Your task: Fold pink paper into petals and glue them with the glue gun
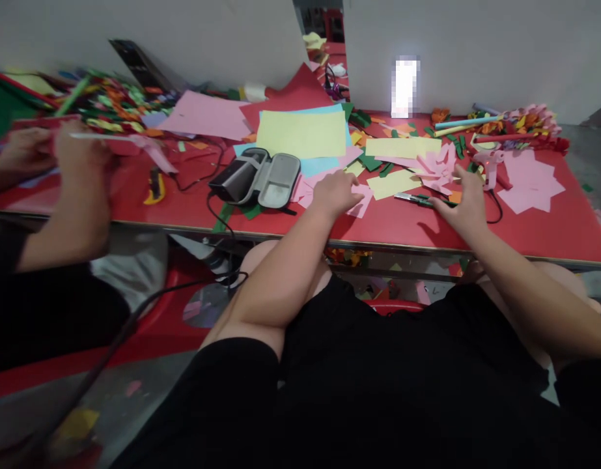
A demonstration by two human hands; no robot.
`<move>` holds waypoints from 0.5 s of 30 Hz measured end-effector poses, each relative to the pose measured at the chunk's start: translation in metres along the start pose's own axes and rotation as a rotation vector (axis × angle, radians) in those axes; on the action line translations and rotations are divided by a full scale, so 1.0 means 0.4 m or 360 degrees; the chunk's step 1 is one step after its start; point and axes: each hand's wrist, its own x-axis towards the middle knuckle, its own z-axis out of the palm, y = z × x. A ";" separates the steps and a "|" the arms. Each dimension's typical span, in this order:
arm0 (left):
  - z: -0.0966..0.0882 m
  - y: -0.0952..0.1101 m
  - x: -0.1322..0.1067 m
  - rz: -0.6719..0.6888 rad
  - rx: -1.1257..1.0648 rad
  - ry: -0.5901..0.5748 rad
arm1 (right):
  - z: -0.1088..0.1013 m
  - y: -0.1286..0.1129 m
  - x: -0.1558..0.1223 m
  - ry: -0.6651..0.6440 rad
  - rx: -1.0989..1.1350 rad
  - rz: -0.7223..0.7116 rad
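My left hand [335, 192] rests low over cut pink paper pieces [363, 204], its fingers loosely bent and apart. My right hand [466, 202] is open, thumb and fingers spread. Beside its thumb lie scissors [417, 198] with dark handles; whether the thumb touches them I cannot tell. Just beyond the right hand is a pink hot glue gun [490, 163] with a black cord. Fringed pink paper [439, 168] and a pale yellow strip [394, 184] lie between my hands. A large pink paper star shape [529, 181] sits to the right.
An open grey zip case [280, 185] stands left of my left hand. Yellow sheets [300, 135] lie behind it on the red table [193, 218]. Paper flowers [534, 120] are at the back right. On the left, a co-worker's hands [80, 146] work near a yellow cutter [155, 187].
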 end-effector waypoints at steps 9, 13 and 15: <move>-0.024 0.053 0.032 -0.0480 0.0039 -0.0572 | 0.045 -0.165 -0.171 -0.0834 0.0306 -0.0667; -0.023 0.030 0.036 -0.0477 -0.0180 -0.0534 | 0.086 -0.161 -0.190 -0.1098 0.0360 -0.0816; -0.020 0.017 0.032 -0.0476 -0.0246 -0.0440 | 0.097 -0.150 -0.188 -0.1098 0.0416 -0.0777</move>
